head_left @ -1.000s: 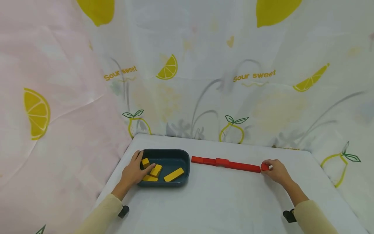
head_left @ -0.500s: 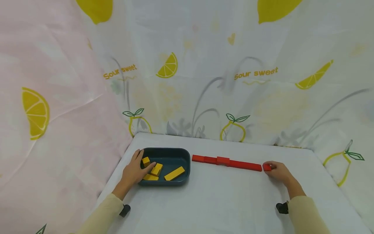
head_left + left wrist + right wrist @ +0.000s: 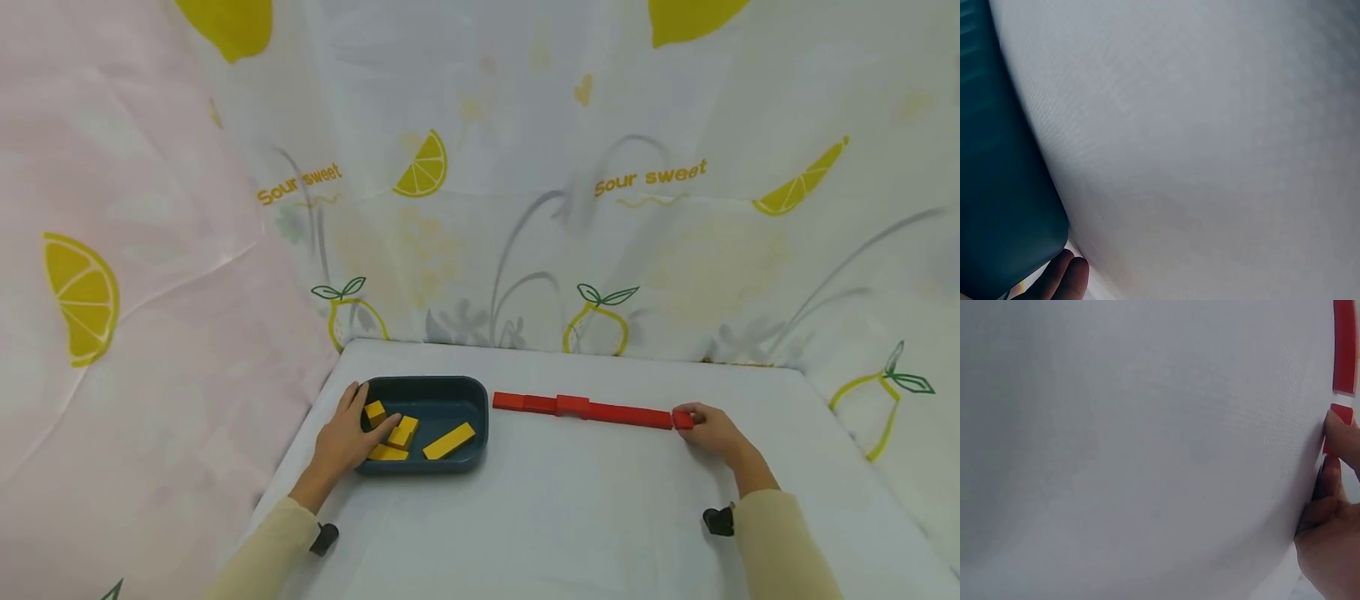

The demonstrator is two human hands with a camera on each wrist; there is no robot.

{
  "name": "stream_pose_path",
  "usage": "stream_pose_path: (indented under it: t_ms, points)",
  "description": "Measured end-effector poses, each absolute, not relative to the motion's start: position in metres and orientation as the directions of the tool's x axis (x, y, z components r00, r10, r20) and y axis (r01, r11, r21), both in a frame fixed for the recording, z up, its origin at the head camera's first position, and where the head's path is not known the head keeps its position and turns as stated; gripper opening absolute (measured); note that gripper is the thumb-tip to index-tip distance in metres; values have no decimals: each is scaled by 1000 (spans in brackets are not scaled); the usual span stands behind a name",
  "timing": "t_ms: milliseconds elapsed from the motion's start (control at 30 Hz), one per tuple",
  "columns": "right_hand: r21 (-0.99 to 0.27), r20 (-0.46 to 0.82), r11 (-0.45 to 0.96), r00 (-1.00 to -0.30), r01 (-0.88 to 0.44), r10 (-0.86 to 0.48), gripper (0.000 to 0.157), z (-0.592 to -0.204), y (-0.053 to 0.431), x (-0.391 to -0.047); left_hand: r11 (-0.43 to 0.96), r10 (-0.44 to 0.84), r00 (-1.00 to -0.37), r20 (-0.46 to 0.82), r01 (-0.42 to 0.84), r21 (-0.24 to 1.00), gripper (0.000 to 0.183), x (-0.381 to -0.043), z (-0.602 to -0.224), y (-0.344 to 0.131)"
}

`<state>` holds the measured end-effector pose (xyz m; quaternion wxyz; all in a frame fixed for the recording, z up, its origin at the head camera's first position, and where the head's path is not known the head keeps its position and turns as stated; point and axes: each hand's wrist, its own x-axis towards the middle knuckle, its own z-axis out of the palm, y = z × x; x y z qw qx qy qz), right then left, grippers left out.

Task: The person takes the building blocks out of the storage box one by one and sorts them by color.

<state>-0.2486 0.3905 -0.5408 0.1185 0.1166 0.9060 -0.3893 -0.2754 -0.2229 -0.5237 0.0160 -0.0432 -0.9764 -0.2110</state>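
Observation:
My left hand [image 3: 341,437] rests on the left end of a dark teal tray [image 3: 480,450], its thumb reaching over the inside. In the left wrist view, fingertips [image 3: 1075,275] touch the corner of the tray [image 3: 1010,187]. Several yellow blocks [image 3: 448,442] lie inside. My right hand [image 3: 712,432] pinches a small red block [image 3: 682,419] between thumb and fingers at the right end of a row of red blocks [image 3: 630,414]. A narrow gap between the held block [image 3: 1342,414] and the row's end block [image 3: 1344,350] shows in the right wrist view.
The work surface is a table under a white cloth [image 3: 570,508]. Behind it hangs a lemon-print curtain [image 3: 510,208], with a pinkish one [image 3: 187,350] at the left. One red block [image 3: 573,406] in the row sits wider than its neighbours.
My right hand shifts the red block slightly away from the row's end, then back left beside it. My left hand stays at the tray. The head view drifts slightly.

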Motion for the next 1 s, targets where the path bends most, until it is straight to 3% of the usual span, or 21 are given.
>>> stream_pose_path:
  t_ms: [400,1000]
  points:
    - [-692,-299,659,-948,296,111,46,-546,388,-244,908,70,-997,39,79,411,104,-276,-530,-225]
    - [-686,-290,660,-947,306,137,57,-545,388,-244,905,69,-996,54,85,418,103,-278,-528,-222]
